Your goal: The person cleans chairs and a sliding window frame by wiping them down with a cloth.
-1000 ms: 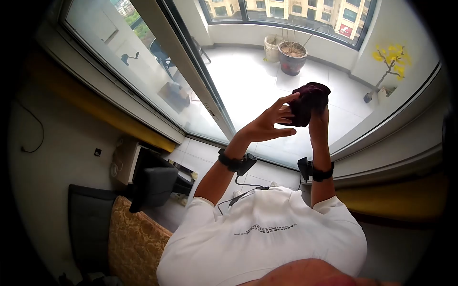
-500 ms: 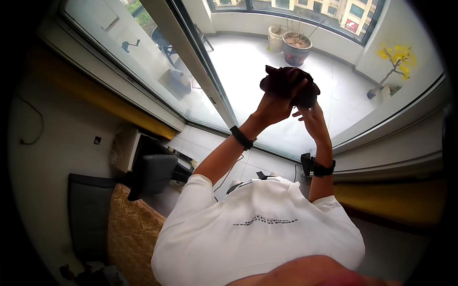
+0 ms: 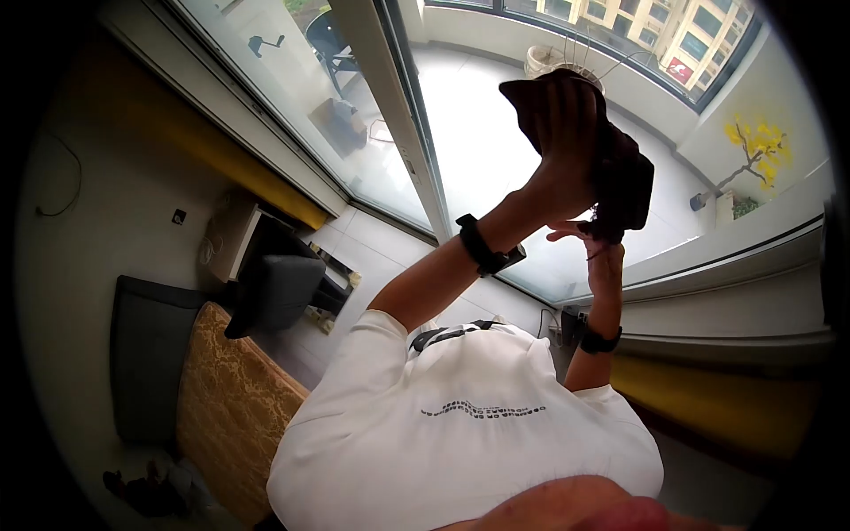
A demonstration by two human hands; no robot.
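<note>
A dark maroon, bunched piece of cloth (image 3: 627,181) is held up in front of me, over the bright balcony floor. My left hand (image 3: 567,137) grips its upper left part, with long fingers laid across the fabric and a pointed flap sticking out on the left. The cloth's lower right end meets my right hand (image 3: 604,258), which holds it from below. Some fingers of my right hand point left beneath the cloth, and the rest are partly hidden. Both wrists carry black straps.
A sliding glass door (image 3: 412,133) stands at the left of the balcony opening. Beyond are a pale pot (image 3: 540,59) and a painted yellow-flowered tree (image 3: 757,146). At lower left are a dark chair (image 3: 279,288), a desk (image 3: 232,243) and a brown patterned mattress (image 3: 230,389).
My left hand has moved up and right, with its fingers now stretched over the cloth. The cloth has opened out and extends down to the right. My right hand is lower, and the view has shifted.
</note>
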